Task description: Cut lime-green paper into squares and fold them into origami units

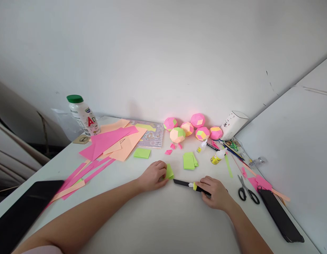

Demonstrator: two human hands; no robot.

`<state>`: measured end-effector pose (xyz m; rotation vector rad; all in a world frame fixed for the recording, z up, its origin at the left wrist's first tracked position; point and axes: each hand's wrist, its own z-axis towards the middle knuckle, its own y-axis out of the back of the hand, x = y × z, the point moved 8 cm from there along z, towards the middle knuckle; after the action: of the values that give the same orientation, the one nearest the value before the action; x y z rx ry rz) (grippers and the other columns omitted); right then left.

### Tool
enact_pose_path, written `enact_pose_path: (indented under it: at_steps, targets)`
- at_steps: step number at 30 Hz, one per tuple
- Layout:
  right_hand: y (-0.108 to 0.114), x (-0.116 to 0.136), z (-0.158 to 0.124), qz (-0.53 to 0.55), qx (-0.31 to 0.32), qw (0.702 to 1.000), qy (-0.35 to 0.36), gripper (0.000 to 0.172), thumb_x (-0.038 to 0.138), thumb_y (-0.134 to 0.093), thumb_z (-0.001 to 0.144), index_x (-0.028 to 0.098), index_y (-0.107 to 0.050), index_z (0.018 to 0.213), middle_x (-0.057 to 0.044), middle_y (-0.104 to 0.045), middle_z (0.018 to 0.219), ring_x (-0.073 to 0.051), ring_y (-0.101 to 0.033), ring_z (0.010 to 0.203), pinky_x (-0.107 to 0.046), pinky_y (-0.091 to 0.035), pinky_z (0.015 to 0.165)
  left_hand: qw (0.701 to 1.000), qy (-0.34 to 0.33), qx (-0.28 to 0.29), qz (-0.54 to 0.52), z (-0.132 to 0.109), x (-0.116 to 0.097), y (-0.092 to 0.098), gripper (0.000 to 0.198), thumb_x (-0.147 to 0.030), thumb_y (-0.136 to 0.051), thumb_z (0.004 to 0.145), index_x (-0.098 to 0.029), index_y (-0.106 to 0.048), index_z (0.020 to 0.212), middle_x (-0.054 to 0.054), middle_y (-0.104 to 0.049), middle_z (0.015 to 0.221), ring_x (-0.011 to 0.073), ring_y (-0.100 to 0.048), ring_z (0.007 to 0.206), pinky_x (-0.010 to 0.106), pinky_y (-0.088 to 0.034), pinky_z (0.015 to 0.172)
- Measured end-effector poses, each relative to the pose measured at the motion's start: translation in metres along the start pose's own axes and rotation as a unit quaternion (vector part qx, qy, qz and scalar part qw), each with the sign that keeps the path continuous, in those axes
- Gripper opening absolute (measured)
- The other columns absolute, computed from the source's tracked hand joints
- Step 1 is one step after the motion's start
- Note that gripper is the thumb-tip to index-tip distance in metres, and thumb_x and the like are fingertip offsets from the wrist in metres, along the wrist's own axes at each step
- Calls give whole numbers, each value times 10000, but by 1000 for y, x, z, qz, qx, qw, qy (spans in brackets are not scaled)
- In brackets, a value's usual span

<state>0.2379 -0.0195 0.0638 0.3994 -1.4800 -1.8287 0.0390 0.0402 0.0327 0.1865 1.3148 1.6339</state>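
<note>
My left hand (153, 175) is closed on a small folded green paper (169, 172) and holds it against the white table (158, 218). Right beside it, my right hand (215, 192) grips a black and yellow utility knife (188, 184). The knife lies low along the table with its dark tip pointing left at the green paper. A small stack of green paper squares (189, 160) lies just beyond the knife.
Pink and orange paper sheets (113, 141) and strips lie at the left by a white bottle (82, 115). Several paper balls (191, 127) stand at the wall. Glue bottles (218, 156), scissors (247, 191), a phone (281, 218) and a dark tablet (23, 211) lie about.
</note>
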Motion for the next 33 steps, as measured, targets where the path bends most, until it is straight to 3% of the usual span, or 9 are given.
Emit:
enact_pose_path:
  at_steps: [26, 33]
  targets:
    - [-3, 0, 1, -6, 9, 1000, -6, 417, 95, -451, 705, 177, -628, 1074, -81, -638, 837, -199, -560, 737, -306, -470, 592, 1000, -4, 2, -18, 0, 2, -2, 135, -255, -559, 788, -172, -524, 687, 57, -544, 852, 180, -498, 811, 324, -441, 765]
    - [-5, 1, 1, -6, 10, 1000, -3, 414, 90, -457, 692, 166, -626, 1063, -80, -633, 833, -196, -553, 728, -299, -464, 584, 998, -47, 8, -49, 0, -6, -1, 99, -159, -511, 802, -169, -546, 710, 67, -571, 872, 173, -512, 824, 299, -445, 738]
